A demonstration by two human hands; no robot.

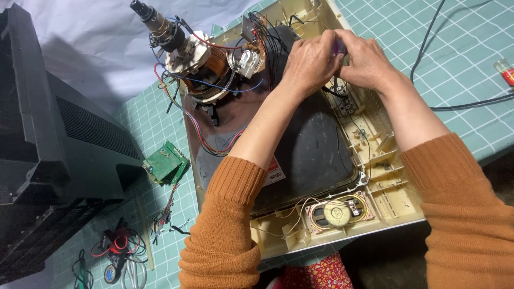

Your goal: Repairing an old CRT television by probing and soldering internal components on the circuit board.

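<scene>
An old picture tube [310,144] lies face down in a cream plastic front housing [391,203] on a green cutting mat. Its neck [155,21] with the copper deflection coil [206,64] and coloured wires points up left. My left hand [308,64] and my right hand [364,59] meet at the far right rim of the tube. Together they pinch a small purple-tinted object [339,47], mostly hidden by the fingers. Both forearms wear orange knitted sleeves.
A black back cover [53,144] stands at the left. A green circuit board [166,163] and loose wires lie beside the housing. An oval speaker [337,213] sits in the housing's near edge. Scissors and cables [120,251] lie bottom left; a black cable [466,104] crosses right.
</scene>
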